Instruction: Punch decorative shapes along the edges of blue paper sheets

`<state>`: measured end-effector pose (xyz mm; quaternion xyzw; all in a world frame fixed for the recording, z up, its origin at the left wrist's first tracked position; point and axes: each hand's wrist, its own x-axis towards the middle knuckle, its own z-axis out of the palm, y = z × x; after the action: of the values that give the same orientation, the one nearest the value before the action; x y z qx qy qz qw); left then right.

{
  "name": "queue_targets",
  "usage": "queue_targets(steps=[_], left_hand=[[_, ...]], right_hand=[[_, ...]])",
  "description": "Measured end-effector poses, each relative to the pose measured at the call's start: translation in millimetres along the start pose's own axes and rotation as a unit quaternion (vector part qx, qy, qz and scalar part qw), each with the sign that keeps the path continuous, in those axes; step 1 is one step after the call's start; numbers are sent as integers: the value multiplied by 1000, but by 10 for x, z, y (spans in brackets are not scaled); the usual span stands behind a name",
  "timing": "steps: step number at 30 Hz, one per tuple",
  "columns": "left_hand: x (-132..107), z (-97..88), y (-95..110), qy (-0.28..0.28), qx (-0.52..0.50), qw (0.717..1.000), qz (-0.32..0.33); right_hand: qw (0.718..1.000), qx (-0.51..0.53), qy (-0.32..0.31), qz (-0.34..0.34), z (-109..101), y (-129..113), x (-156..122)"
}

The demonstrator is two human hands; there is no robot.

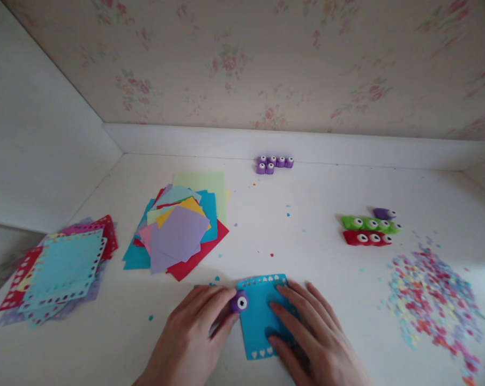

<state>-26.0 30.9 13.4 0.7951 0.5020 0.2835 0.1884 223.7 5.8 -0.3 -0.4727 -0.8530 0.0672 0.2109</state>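
A blue paper square (259,324) lies on the white table in front of me, with rows of small heart-shaped holes along its top and bottom edges. My left hand (198,327) pinches a purple craft punch (239,303) with a white button at the paper's left edge, near the top corner. Whether the paper sits inside the punch's slot is hard to make out. Fingers spread, my right hand (306,327) rests flat on the right part of the paper and hides much of that edge. A few blue paper bits (214,280) lie just beyond my left hand.
Plain coloured papers (180,234) are piled left of centre, and hole-edged papers (67,262) at far left. Several purple punches (271,165) stand by the back wall. Green punches (371,223), red punches (366,238) and a purple one (383,213) sit right, near scattered confetti (433,300).
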Motion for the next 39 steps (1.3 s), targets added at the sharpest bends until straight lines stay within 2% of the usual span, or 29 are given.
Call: queue_targets(steps=[7, 12, 19, 24, 33, 39], left_hand=[[-21, 5, -1, -1, 1, 1000, -1], [-37, -37, 33, -12, -13, 999, -32], [80, -36, 136, -14, -51, 996, -68], [159, -11, 144, -47, -73, 993, -83], [422, -39, 136, -140, -17, 989, -46], [329, -211, 62, -119, -36, 992, -29]], right_hand=[[1000, -8, -4, -9, -17, -15, 5], [1000, 0, -15, 3, -41, -33, 16], [999, 22, -38, 33, -68, -80, 20], [998, 33, -40, 47, -109, -122, 28], [997, 42, -40, 57, -140, -179, 35], [997, 54, -23, 57, -144, -185, 12]])
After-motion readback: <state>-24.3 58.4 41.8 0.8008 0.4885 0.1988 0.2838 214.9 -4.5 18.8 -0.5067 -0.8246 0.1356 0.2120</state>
